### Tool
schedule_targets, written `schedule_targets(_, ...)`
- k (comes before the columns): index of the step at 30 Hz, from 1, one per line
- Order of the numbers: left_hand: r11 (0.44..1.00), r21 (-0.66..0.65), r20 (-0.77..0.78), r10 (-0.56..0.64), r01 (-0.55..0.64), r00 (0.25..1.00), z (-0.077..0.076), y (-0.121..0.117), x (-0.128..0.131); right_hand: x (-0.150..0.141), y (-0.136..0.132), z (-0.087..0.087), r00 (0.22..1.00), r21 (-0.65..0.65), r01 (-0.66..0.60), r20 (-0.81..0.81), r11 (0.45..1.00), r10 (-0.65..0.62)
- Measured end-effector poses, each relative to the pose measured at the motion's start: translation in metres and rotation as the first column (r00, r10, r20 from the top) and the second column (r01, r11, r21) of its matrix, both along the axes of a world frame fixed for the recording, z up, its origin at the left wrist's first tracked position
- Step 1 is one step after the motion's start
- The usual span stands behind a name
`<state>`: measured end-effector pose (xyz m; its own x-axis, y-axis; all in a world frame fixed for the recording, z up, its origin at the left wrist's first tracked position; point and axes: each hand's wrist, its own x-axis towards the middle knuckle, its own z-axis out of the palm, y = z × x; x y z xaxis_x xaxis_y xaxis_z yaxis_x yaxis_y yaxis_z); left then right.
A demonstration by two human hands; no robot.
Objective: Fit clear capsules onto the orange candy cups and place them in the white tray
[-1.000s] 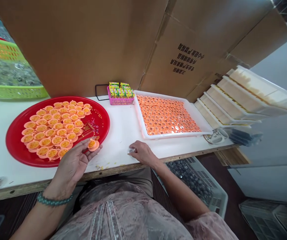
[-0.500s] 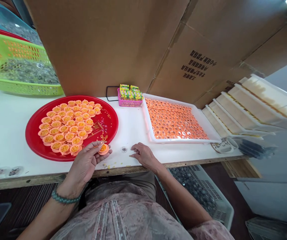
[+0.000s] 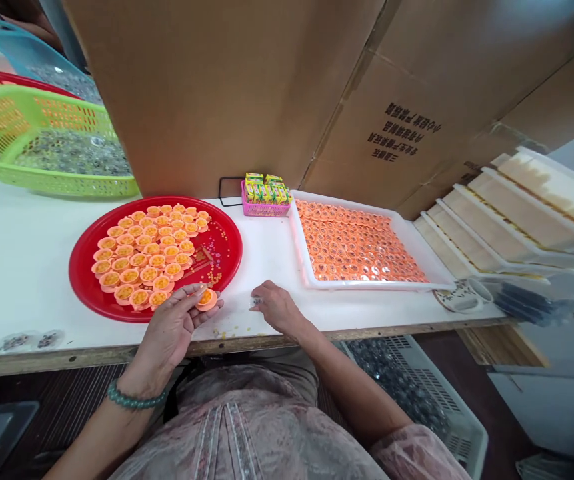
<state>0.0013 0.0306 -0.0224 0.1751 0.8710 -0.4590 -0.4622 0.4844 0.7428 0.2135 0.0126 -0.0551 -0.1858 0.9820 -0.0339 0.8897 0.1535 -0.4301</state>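
Note:
My left hand is closed on a small orange plastic cup with yellow bits inside, held near the front rim of the red round tray. Many like cups stand in that tray, with loose yellow and pink bits at its right side. On the white table, my right hand has its fingers curled down around a small clear plastic disc with dark specks, partly hidden by the fingertips.
A white tray of orange pieces with clear tops lies right. Behind are a pink basket of small yellow-green packets and a cardboard wall. A green basket stands left, stacked white trays right. Yellow crumbs lie near the table edge.
My right hand has moved left onto the clear disc, which lay apart from it before. The left hand still holds the orange cup. The view has shifted slightly left.

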Motion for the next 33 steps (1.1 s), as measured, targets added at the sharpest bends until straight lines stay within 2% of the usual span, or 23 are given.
schedule_targets(4, 1.0, -0.025, 0.028, 0.0, 0.001, 1.0, -0.002, -0.001, 0.003, 0.0, -0.007, 0.002, 0.998, 0.021, 0.03, 0.047, 0.999, -0.03)
schedule_targets(6, 0.999, -0.035, 0.037, 0.009, -0.008, 0.999, -0.002, -0.001, 0.004, 0.0, -0.011, 0.0, 0.998, 0.042, 0.057, 0.015, 0.997, -0.058)
schedule_targets(8, 0.999, -0.036, 0.039, 0.017, -0.016, 0.999, -0.002, -0.001, 0.004, 0.0, -0.014, -0.004, 0.991, 0.053, 0.108, -0.086, 0.993, -0.103)
schedule_targets(10, 0.999, -0.036, 0.033, 0.012, -0.011, 0.999, -0.001, -0.002, 0.004, 0.002, -0.017, -0.007, 0.952, 0.01, 0.181, -0.255, 0.983, -0.172)
schedule_targets(13, 0.999, -0.034, 0.028, 0.001, 0.0, 1.0, -0.001, -0.004, 0.005, 0.002, -0.02, -0.003, 0.78, -0.165, 0.249, -0.55, 0.954, -0.299)
schedule_targets(16, 0.999, -0.033, 0.046, -0.02, 0.022, 0.999, 0.0, -0.006, 0.008, -0.001, -0.02, 0.014, 0.561, -0.292, 0.17, -0.757, 0.941, -0.336)
schedule_targets(20, 0.999, -0.005, 0.081, -0.051, 0.051, 0.995, 0.001, -0.007, 0.012, -0.007, -0.02, 0.038, 0.324, -0.296, 0.008, -0.903, 0.955, -0.283)
schedule_targets(23, 0.999, 0.002, 0.095, -0.049, 0.049, 0.994, 0.002, -0.008, 0.013, -0.012, -0.02, 0.044, 0.189, -0.292, -0.005, -0.939, 0.957, -0.285)
schedule_targets(27, 0.998, -0.018, 0.112, -0.054, 0.057, 0.992, 0.004, -0.01, 0.012, -0.019, -0.018, 0.04, 0.113, -0.313, 0.009, -0.943, 0.95, -0.312)
schedule_targets(33, 0.998, -0.04, 0.112, -0.045, 0.049, 0.993, 0.006, -0.01, 0.01, -0.025, -0.014, 0.039, 0.114, -0.312, 0.008, -0.944, 0.95, -0.311)
